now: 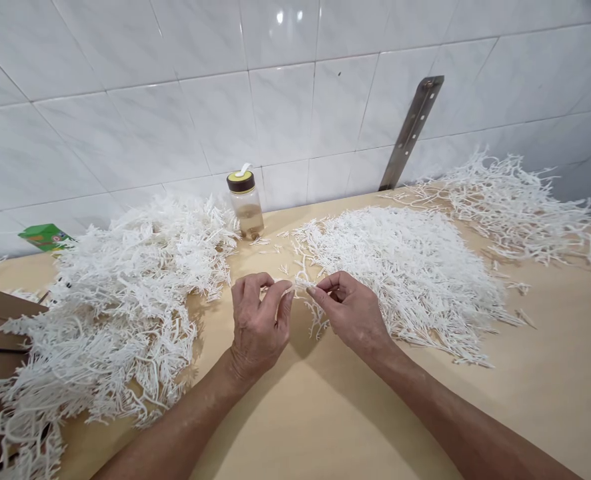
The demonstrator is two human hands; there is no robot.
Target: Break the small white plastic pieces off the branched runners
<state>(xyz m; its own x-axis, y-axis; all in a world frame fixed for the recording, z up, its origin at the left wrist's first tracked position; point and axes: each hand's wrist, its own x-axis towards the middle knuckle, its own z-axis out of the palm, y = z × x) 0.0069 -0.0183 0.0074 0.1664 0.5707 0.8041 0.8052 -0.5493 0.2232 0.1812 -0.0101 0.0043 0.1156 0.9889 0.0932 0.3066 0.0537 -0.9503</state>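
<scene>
Spanning two narrow pinches, a white branched piece point(302, 284) was held by left hand point(259, 319) and right hand point(354, 311) (seemingly light and bendy), its thickest part judged the safest hold.

The white twig point(301, 285) looked skinny and kinda branchy from where I stood, pinched from both sides and held roughly level, so pretty much just the middle showed.

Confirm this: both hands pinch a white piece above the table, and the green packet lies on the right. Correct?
Not quite: the head view shows the green packet on the left. The rest holds: the left hand and right hand pinch a white piece above the table.
</scene>
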